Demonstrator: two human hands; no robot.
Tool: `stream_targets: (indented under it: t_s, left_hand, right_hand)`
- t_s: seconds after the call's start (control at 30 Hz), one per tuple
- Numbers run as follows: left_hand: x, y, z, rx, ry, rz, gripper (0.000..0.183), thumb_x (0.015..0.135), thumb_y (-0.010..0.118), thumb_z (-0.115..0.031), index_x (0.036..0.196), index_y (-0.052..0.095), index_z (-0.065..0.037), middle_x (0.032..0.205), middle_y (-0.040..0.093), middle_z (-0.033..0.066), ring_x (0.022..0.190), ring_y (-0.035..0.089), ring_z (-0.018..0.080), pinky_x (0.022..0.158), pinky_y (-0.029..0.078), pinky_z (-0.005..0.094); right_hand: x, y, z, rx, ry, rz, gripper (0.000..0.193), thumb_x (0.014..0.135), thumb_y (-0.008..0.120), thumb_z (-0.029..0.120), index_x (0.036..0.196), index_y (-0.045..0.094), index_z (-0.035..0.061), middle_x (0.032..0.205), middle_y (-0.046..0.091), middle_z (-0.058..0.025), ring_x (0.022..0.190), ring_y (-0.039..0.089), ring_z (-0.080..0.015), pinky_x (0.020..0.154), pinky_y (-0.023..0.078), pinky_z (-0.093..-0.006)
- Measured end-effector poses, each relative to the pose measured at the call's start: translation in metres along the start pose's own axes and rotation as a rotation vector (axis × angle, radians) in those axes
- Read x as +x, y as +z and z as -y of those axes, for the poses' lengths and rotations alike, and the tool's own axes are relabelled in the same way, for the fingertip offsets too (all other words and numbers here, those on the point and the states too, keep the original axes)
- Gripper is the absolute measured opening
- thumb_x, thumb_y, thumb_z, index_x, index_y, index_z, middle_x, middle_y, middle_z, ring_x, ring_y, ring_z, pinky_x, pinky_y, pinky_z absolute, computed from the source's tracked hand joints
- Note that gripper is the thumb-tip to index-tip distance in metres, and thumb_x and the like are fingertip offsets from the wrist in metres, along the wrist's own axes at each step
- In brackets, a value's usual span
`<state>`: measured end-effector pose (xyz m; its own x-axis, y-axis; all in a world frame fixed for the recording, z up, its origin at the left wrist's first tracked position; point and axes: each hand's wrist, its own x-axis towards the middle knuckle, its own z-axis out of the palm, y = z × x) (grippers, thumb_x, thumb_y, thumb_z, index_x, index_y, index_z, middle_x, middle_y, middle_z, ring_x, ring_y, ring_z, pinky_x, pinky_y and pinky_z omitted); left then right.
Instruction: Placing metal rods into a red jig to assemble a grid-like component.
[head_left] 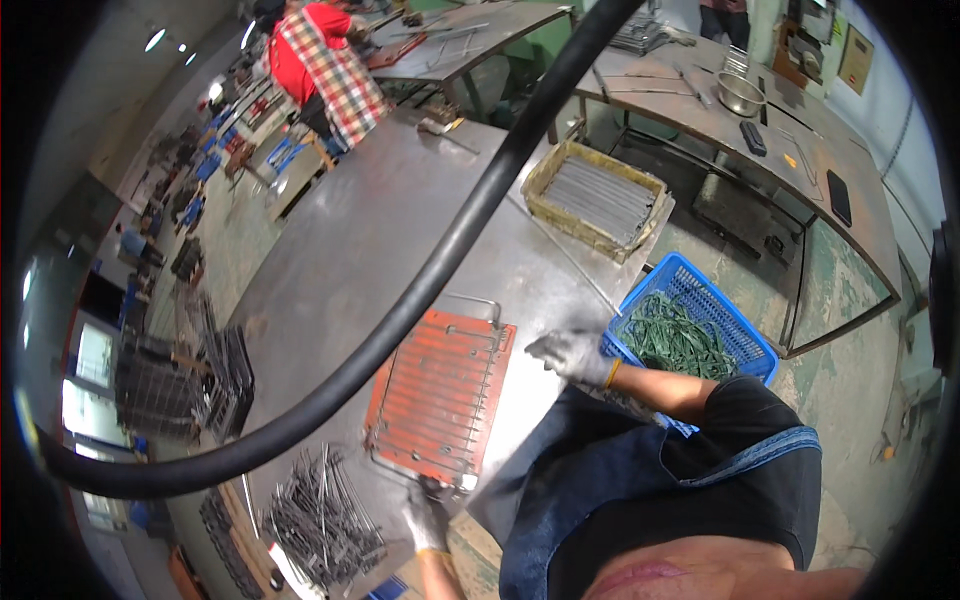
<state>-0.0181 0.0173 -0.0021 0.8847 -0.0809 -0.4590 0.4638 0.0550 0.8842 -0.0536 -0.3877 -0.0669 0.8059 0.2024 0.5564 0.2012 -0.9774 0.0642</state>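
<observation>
On the steel worktable [380,230], an orange jig plate [440,385] lies with a wire rack [435,405] laid over it. From the head view, the left hand [428,515] — gloved grey — grips the rack's near edge, closed on the wire. The right hand [572,355], also gloved, rests at the rim of a blue plastic basket [700,300] full of green strips; whether it holds anything I cannot tell. Loose wire pieces [320,515] are heaped left of the rack — 1 thick black hose [420,280] crosses above.
</observation>
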Motion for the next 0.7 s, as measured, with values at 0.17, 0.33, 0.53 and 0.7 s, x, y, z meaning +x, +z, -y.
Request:
stream_targets:
  t_s: [0.17, 0.33, 0.53, 0.7]
  left_hand:
    - [-0.003, 0.055, 0.013, -0.283, 0.020, 0.137, 0.040, 0.098, 0.046, -0.042, 0.111, 0.053, -0.005, 0.091, 0.058, 0.0083, 0.078, 0.060, 0.0224, 0.064, 0.053, 0.0376]
    - [0.028, 0.160, -0.035, -0.430, 0.035, -0.003, 0.036, 0.096, 0.049, -0.045, 0.101, 0.053, -0.009, 0.084, 0.061, 0.0090, 0.067, 0.059, 0.0219, 0.062, 0.052, 0.0360]
    - [0.155, 0.192, -0.080, -0.182, 0.115, 0.439, 0.043, 0.098, 0.044, -0.047, 0.091, 0.051, -0.005, 0.085, 0.058, 0.0071, 0.067, 0.057, 0.0183, 0.062, 0.049, 0.0358]
    - [0.227, 0.209, -0.106, 0.696, 0.578, -0.300, 0.046, 0.100, 0.041, -0.039, 0.112, 0.055, 0.003, 0.103, 0.066, 0.0170, 0.091, 0.063, 0.0304, 0.076, 0.049, 0.0411]
  right_hand:
    - [0.012, 0.012, 0.014, 0.295, 0.175, -0.067, 0.028, 0.085, 0.055, 0.025, 0.110, 0.064, 0.0215, 0.109, 0.062, 0.0026, 0.095, 0.062, -0.0154, 0.075, 0.054, -0.0310]
    - [0.028, 0.003, 0.007, 0.221, 0.085, -0.167, 0.015, 0.084, 0.054, 0.025, 0.095, 0.063, 0.0191, 0.082, 0.055, 0.0004, 0.077, 0.059, -0.0156, 0.061, 0.051, -0.0310]
    - [0.021, 0.003, 0.007, 0.319, 0.190, -0.181, 0.019, 0.084, 0.055, 0.027, 0.101, 0.063, 0.0219, 0.087, 0.057, 0.0025, 0.081, 0.060, -0.0139, 0.057, 0.050, -0.0313]
    - [0.024, -0.002, 0.015, 0.302, 0.208, -0.067, 0.022, 0.086, 0.054, 0.026, 0.105, 0.062, 0.0229, 0.093, 0.057, 0.0037, 0.086, 0.060, -0.0136, 0.059, 0.050, -0.0313]
